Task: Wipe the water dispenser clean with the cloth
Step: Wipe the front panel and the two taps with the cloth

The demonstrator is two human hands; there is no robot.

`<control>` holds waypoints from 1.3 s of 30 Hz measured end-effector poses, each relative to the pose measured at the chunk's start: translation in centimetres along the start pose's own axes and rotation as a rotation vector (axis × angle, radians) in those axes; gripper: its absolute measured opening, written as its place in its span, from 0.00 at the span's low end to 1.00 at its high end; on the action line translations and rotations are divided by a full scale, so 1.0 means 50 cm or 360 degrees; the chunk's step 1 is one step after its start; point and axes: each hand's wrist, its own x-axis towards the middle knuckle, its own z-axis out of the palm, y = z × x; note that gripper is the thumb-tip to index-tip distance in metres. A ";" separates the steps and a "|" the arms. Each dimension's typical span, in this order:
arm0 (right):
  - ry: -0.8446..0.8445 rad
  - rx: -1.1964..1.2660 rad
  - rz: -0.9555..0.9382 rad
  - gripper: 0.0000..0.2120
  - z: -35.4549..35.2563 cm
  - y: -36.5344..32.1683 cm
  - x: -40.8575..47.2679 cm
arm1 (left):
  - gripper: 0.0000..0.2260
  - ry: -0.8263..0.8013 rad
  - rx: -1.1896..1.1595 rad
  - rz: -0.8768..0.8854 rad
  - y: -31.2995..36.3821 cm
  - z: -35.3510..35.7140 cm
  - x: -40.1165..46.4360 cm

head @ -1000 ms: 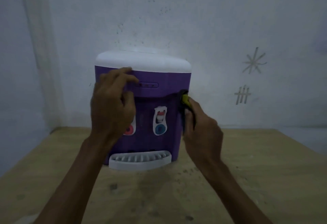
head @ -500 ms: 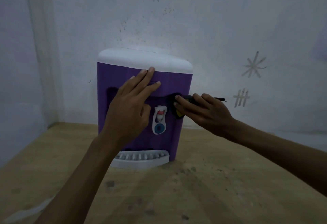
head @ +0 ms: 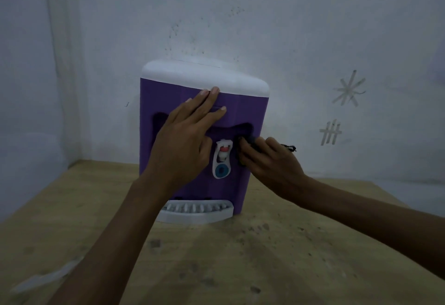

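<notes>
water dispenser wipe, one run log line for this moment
left hand: flat on water dispenser front | right hand: pressing cloth beside tap

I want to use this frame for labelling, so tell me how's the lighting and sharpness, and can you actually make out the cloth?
Head view: dim, bluish, no glare; wide-angle bends the wall's edges. Water dispenser fairly sharp, left hand flat on it. Cloth only a dark blur under the right hand.
</notes>
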 end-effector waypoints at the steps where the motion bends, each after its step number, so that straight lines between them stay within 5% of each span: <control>1: -0.0017 -0.0003 -0.0040 0.25 -0.003 0.001 -0.001 | 0.27 0.0001 -0.0005 0.0000 -0.001 -0.001 0.001; 3: 0.0024 -0.0039 -0.0112 0.26 -0.010 0.023 0.006 | 0.27 -0.0007 -0.0011 0.0002 -0.002 -0.001 0.002; 7: 0.0182 -0.0048 -0.0003 0.10 -0.014 0.078 0.029 | 0.27 -0.0003 0.0013 -0.0007 0.000 0.003 0.002; 16: -0.0025 0.0220 -0.0087 0.15 0.033 -0.070 -0.038 | 0.28 -0.0015 0.0009 -0.0025 0.004 0.003 0.003; 24: 0.0166 0.0247 0.0018 0.10 0.039 -0.017 -0.020 | 0.27 -0.0004 0.0008 -0.0033 0.004 0.006 0.003; 33: 0.0063 0.0441 -0.0024 0.16 0.092 -0.209 -0.103 | 0.28 0.0000 0.0045 -0.0027 0.002 0.007 0.001; 39: 0.0134 0.0380 -0.0148 0.12 0.075 -0.126 -0.071 | 0.27 -0.0002 0.0046 -0.0030 0.002 0.011 0.000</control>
